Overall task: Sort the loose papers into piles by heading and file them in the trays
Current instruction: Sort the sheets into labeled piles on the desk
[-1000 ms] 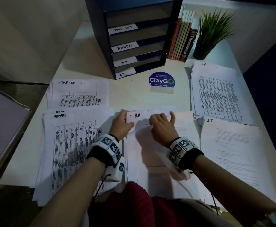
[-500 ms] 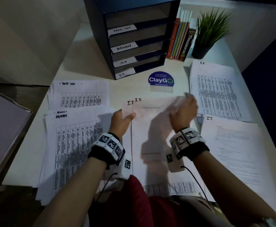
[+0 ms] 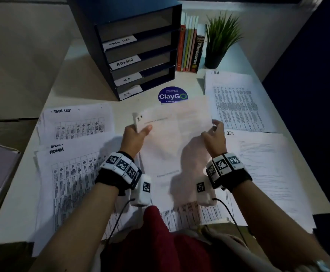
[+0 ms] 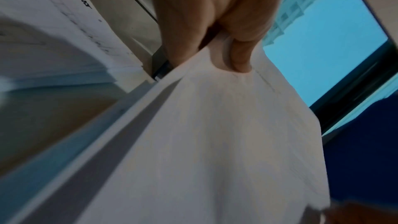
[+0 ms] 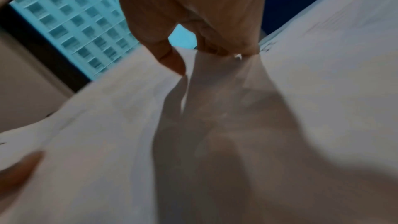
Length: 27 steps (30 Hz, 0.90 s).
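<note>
Head view: mid-sort, sheet (image 3: 172, 134) headed I.T. lifted over the bench (image 3: 77, 75) centre, left hand (image 3: 134, 134) and right hand (image 3: 214, 136) pinching its far corners. Left wrist: thumb (image 4: 241, 57) clamped on paper. Right wrist: same pinch. Next, probably: swing right onto the I.T. pile (image 3: 262, 165), squared up.

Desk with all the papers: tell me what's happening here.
A person is sorting papers by heading. The left hand and right hand each pinch a side of sheets headed I.T., lifted off the desk. Piles marked Task List, Admin, H.R. and I.T. lie around them. The labelled tray unit at the back shows no papers yet.
</note>
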Tool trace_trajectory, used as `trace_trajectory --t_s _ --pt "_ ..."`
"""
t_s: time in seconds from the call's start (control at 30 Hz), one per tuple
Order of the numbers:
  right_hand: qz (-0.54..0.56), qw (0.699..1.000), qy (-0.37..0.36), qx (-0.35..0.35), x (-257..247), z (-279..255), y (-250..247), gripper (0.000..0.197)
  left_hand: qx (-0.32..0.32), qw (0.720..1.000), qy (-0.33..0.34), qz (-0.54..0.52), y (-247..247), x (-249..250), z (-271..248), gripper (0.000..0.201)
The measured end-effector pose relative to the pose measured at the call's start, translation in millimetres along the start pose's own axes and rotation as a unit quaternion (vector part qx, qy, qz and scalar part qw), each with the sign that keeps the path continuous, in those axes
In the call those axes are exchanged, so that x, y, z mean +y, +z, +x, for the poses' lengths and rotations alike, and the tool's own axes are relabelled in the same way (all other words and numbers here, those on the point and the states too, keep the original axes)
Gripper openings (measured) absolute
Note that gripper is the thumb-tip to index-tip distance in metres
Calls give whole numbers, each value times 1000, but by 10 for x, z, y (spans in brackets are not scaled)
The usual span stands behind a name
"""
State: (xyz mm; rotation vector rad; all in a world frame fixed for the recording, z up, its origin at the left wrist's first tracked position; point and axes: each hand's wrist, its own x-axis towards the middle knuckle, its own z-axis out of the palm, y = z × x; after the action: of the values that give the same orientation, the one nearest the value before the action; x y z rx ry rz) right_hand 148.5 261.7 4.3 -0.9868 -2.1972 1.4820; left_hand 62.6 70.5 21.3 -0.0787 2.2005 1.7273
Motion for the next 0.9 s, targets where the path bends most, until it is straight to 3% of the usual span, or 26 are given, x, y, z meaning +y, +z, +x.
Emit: trace_trajectory --t_s 0.07,0.13,0.2,0.33,0.47,0.6,0.7,0.8,0.9 --pt "-55 998 -23 -14 43 -1 -133 5 18 998 5 -60 -14 165 49 16" --pt "-65 996 -67 -7 57 23 -266 26 40 994 24 -103 7 310 92 13" --pt "-53 993 -89 50 -44 63 -438 24 33 994 46 -98 79 403 117 12" --pt "-72 977 -99 173 -256 197 -969 13 -73 996 51 19 341 307 90 11" --pt "-141 963 -4 230 -82 214 -1514 26 -147 960 36 235 592 -72 -48 40" --pt "-198 951 129 198 453 111 -1875 26 -182 882 100 422 667 -400 -151 44" --pt "-235 937 199 165 802 -49 -1970 19 -169 862 129 461 668 -477 -193 47" --pt "-269 926 231 129 980 -195 -1994 29 -168 853 137 475 647 -481 -193 49" --pt "-283 904 273 168 1085 -253 -1959 41 -141 858 114 480 548 -481 -144 56"
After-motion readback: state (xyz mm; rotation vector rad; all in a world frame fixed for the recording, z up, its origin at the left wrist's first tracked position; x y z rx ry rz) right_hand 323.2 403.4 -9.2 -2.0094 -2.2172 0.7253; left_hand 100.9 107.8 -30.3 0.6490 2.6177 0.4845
